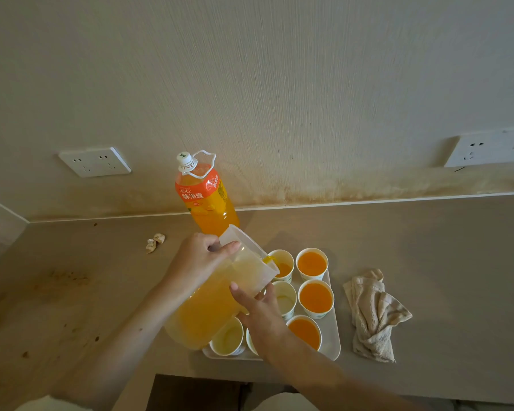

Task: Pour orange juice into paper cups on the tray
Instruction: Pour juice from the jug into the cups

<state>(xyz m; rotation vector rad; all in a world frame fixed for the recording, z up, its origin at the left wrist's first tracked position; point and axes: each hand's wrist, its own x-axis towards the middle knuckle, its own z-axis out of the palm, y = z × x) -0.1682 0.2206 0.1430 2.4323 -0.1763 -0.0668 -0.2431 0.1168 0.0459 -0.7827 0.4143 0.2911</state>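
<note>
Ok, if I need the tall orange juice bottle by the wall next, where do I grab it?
Probably the white carry loop at the neck of the tall plastic orange juice bottle, from above right: it stands upright, the loop juts that way, and the tilted clear jug hides its base.

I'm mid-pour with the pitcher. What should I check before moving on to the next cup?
1. Stream into the back-left cup: ok, the juice lands inside it.
2. Fill level of that cup: not ok, the juice sits low.
3. Hold on the pitcher: ok, the left hand grips the handle and the right hand cups its side.
4. Next target: ok, the middle-left cup stands empty and upright.
5. Spills on the tray: cannot tell, the hands and pitcher hide much of it.
6. Cloth on hand: ok, it lies right of the tray.
</note>
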